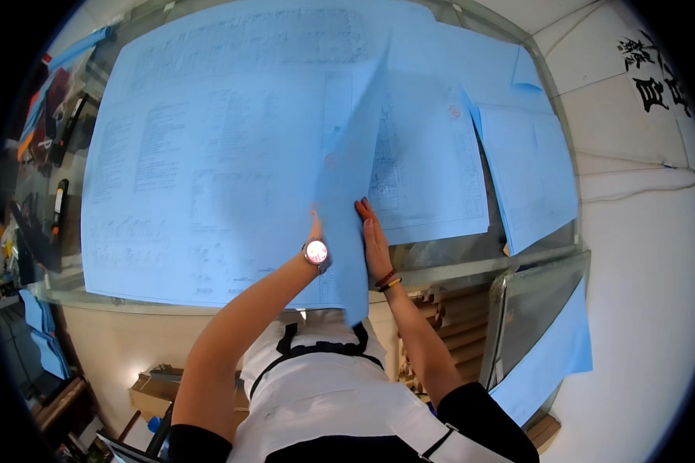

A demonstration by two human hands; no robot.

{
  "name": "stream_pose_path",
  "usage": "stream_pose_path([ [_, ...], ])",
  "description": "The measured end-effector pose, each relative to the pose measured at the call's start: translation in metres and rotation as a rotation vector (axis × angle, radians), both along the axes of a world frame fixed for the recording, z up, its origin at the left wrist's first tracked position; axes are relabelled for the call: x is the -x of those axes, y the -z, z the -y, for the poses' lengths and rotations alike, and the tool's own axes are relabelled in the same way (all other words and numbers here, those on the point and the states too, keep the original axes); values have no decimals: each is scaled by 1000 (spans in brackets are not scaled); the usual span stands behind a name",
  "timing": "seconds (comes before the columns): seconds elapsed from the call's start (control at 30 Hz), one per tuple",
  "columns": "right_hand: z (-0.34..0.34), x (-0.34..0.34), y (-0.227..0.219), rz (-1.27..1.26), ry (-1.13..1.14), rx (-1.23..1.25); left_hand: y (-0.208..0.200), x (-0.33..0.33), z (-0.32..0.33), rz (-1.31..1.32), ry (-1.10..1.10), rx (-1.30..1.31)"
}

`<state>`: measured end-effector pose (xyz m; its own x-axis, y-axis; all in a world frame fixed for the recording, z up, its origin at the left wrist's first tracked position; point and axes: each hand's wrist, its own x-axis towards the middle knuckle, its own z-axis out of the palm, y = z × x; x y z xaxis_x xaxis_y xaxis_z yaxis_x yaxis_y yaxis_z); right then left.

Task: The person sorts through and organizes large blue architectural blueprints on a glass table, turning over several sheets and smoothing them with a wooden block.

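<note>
A large blue printed drawing sheet [232,154] covers most of the glass-topped table [440,253]. Near its middle, part of the paper is turned up into a long, narrow flap [349,185] that hangs past the near table edge. My left hand [315,222], with a watch on its wrist, reaches behind the flap, so its fingers are mostly hidden. Against the flap's right side lies my right hand [374,245], fingers stretched out and close together. Right of it, more printed blue paper [432,177] with a red stamp lies on the table.
Folded blue sheets [529,174] lie at the table's right end. Black tools [60,202] and other small items line the left edge. Below the table are brown rolls [467,320], a cardboard box [153,392] and, leaning at right, a glass panel [537,312] beside blue paper [548,359].
</note>
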<state>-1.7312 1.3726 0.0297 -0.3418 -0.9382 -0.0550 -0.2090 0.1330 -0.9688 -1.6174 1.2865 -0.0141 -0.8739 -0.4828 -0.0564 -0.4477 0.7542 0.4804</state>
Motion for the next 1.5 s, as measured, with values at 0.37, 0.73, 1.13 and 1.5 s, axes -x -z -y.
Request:
stream_pose_path([
  [0.37, -2, -21, 19, -806, -43, -132, -44, -105, 22, -360, -862, -1179],
  [0.73, -4, -24, 15, -1012, -99, -219, -58, -126, -19, 43, -446, -388],
  [1.13, 3, -19, 15, -1045, -99, -239, -55, -121, -18, 39, -489, -400],
  [1.5, 184, 100, 33, -1043, -85, -115, -59, -119, -21, 41, -541, -448],
])
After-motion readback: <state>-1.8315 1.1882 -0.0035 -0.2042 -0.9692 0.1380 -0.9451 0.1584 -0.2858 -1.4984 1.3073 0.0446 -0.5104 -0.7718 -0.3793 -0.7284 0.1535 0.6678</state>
